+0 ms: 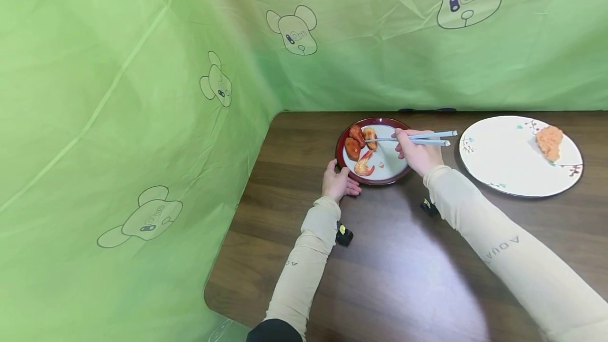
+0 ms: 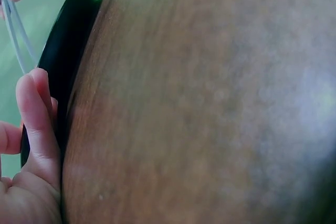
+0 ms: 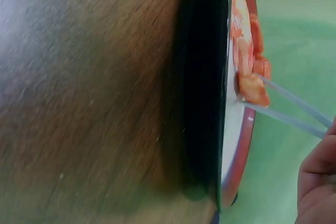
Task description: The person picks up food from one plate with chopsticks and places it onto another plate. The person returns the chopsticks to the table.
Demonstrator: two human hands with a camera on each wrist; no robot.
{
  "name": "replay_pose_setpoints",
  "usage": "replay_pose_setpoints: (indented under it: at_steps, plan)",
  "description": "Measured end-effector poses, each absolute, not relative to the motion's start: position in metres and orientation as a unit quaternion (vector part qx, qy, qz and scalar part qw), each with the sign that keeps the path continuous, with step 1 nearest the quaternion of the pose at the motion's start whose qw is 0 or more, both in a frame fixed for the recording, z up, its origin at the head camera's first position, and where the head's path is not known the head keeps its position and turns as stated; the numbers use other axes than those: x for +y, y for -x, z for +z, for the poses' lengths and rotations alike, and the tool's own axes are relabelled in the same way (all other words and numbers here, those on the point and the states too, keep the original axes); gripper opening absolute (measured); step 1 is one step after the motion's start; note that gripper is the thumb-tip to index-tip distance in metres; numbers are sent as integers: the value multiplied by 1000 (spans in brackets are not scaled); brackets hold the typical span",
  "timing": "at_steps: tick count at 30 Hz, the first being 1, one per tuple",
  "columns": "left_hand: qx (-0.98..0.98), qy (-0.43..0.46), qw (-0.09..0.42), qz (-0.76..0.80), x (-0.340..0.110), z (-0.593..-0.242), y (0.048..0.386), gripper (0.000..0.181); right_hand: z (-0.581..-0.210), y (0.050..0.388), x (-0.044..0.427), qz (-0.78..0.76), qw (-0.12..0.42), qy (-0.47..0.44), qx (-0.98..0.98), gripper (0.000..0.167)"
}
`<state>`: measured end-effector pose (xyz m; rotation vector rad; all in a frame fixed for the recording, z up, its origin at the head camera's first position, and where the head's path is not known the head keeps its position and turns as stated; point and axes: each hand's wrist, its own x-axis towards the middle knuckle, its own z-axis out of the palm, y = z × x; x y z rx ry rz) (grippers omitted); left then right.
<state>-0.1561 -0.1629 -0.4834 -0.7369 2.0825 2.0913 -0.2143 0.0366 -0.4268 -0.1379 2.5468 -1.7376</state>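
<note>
A round plate with a dark red rim (image 1: 399, 174) holds several brown-orange food pieces and a shrimp (image 1: 364, 165). My left hand (image 1: 336, 181) grips its lower left edge, thumb by the rim; in the left wrist view the fingers (image 2: 39, 124) lie against the dark plate side (image 2: 68, 40). My right hand (image 1: 420, 154) holds pale blue chopsticks (image 1: 429, 135) over the plate. Their tips are at an orange-brown piece (image 1: 370, 138) near the top; the right wrist view shows them on either side of this piece (image 3: 253, 89), beside other food.
To the right stands a large white oval plate (image 1: 503, 157) with a floral pattern and one fried piece (image 1: 549, 143) on it. Green cloth (image 1: 356, 67) hangs behind and left of the wooden table (image 1: 285, 173). A dark object (image 1: 426, 110) lies at the back edge.
</note>
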Motion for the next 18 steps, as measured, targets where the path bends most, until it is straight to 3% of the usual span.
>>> replay_pose_setpoints:
  at_steps: [4, 9, 18]
  plan:
    - [681, 242, 47, 690, -162, -483, 156, 58, -430, 216, 45, -621, 56, 2, 782, 44]
    - [679, 242, 43, 692, -162, -483, 156, 58, -437, 219, 61, -766, 115, -60, 630, 25]
    - [682, 246, 41, 688, -162, -485, 157, 59, -445, 216, 86, -866, 190, -70, 458, 29]
